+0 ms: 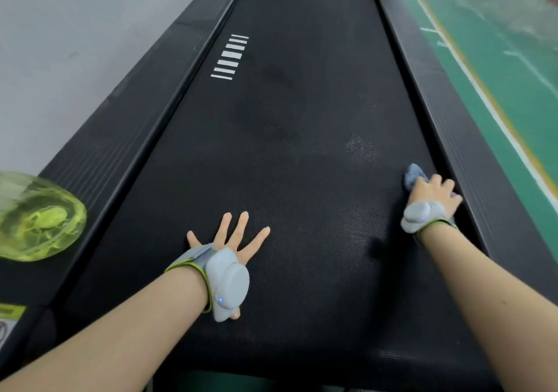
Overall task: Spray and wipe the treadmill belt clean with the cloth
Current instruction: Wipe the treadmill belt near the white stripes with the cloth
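Left hand: the left hand (229, 240) lies flat on the treadmill belt (302, 195), fingers straight and splayed, holding nothing; it looks like a brace.
Right hand: the right hand (431, 193) has its fingers spread and bent over the bunched blue-grey cloth (413, 175), pressing it down at the belt's right edge.
Doing it well: keep the cloth flat under the palm and wipe in overlapping passes across the width, probably taking in the speckled patch (360, 147) just ahead.
Obstacle: the right side rail (471, 156) touches the fingers; strokes may snag there.
Beside: a green spray bottle (39, 216) sits on the left rail.
Farther: white stripes (231, 57) mark unwiped-looking belt.
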`<state>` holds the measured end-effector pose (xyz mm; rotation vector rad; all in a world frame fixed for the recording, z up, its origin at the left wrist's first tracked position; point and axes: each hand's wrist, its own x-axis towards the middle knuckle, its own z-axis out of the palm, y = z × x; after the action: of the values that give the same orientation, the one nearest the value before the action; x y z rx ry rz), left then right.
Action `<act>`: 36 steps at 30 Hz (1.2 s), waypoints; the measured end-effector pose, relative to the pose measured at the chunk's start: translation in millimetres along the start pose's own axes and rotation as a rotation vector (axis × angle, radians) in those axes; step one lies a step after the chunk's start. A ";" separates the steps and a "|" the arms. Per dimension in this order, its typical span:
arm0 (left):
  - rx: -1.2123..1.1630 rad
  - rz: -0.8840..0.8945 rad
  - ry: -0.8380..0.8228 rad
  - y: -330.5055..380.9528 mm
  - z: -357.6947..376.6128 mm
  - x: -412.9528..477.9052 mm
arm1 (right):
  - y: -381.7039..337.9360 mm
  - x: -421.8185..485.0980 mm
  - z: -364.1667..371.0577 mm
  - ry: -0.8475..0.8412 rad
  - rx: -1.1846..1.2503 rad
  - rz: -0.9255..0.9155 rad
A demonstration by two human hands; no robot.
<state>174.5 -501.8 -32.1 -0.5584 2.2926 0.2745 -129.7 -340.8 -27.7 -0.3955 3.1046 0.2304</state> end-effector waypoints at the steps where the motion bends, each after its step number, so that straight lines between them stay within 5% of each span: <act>1: 0.004 0.005 0.004 -0.1 0.6 0.6 | 9.5 1.0 1.6 -0.017 -0.015 0.050; 9: -0.014 -0.016 -0.020 5.3 -7.5 -7.2 | 28.9 -2.5 -6.5 -0.222 -0.009 0.246; 16: -0.126 0.009 -0.069 0.9 -32.7 -27.9 | -11.7 -18.3 -21.4 -0.219 0.173 0.192; 28: -0.065 0.029 -0.073 -30.3 -38.7 -59.2 | -232.3 -120.9 -52.3 -0.266 0.243 -0.549; 36: -0.119 0.023 -0.073 -41.0 -37.9 -65.0 | -283.5 -160.1 -53.6 -0.166 0.156 -0.960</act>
<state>210.8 -531.2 39.7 -0.5729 2.2235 0.4375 96.9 -580.2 -12.2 -1.6357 2.3876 -0.0006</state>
